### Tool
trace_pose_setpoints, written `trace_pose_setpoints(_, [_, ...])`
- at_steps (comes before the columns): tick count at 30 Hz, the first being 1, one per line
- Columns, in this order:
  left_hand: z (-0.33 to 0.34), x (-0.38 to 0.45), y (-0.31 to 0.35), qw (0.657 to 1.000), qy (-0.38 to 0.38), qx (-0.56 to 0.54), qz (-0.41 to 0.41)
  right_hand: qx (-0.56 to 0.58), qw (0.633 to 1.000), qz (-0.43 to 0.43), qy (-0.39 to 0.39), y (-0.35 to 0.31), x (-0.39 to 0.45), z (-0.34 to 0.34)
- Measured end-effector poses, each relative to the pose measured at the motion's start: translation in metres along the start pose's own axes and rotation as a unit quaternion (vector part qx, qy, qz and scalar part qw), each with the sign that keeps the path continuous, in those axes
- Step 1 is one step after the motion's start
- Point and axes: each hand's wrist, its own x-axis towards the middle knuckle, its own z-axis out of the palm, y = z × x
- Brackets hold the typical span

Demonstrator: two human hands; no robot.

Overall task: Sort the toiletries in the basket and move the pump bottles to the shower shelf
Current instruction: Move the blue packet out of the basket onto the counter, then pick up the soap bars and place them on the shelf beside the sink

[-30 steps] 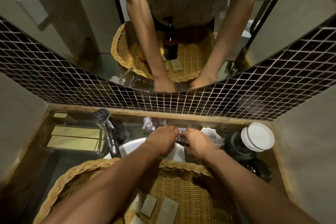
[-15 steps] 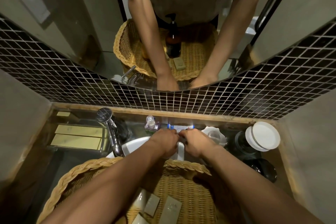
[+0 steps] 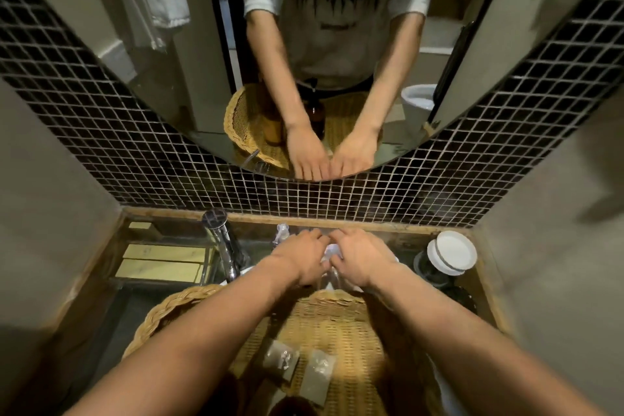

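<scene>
Both hands reach past the far rim of the woven wicker basket (image 3: pixel 175 309) toward the back ledge. The left hand (image 3: pixel 300 255) and the right hand (image 3: pixel 363 258) lie side by side, fingers bent downward over small pale items that are blurred; I cannot tell if they grip anything. In the basket lie flat square sachets (image 3: pixel 282 360). A dark brown pump bottle (image 3: pixel 314 111) shows in the round mirror, standing in the basket. A chrome faucet (image 3: pixel 224 246) stands at left, a white round lid (image 3: pixel 452 252) at right.

Your left hand (image 3: pixel 304 258) and right hand (image 3: pixel 363 258) together past wicker basket (image 3: pixel 175 307) rim, fingers on blurred pale item (image 3: pixel 331 251).
</scene>
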Motion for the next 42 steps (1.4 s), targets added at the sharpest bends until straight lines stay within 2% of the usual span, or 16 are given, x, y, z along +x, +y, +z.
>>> trace_pose_setpoints(5, [-0.027, -0.043, 0.014, 0.999, 0.046, 0.011, 0.019, -0.018, 0.998, -0.002, 0.055, -0.025, -0.041, -0.030])
trace_pose_setpoints(10, [-0.036, -0.093, 0.025, 0.996, 0.075, 0.039, 0.029, 0.003, 0.997, 0.000, 0.071, -0.053, -0.082, -0.040])
trace_pose_setpoints(19, [-0.044, -0.169, 0.048, 0.995, 0.095, 0.038, -0.017, -0.033, 0.993, -0.046, 0.101, -0.082, -0.134, -0.047])
trace_pose_setpoints(24, [-0.023, -0.205, 0.059, 0.991, 0.083, 0.077, -0.066, -0.029, 0.994, -0.059, 0.092, -0.084, -0.166, -0.033])
trace_pose_setpoints(30, [-0.005, -0.220, 0.055, 0.991, 0.089, 0.001, -0.096, -0.035, 0.996, -0.059, 0.057, -0.087, -0.183, -0.010])
trace_pose_setpoints(36, [-0.004, -0.204, 0.029, 0.994, 0.063, -0.006, -0.094, -0.016, 0.998, -0.054, 0.024, -0.091, -0.159, 0.009])
trace_pose_setpoints(42, [-0.017, -0.163, 0.021, 0.999, -0.002, 0.015, -0.044, -0.010, 0.999, -0.042, -0.025, -0.086, -0.133, 0.031])
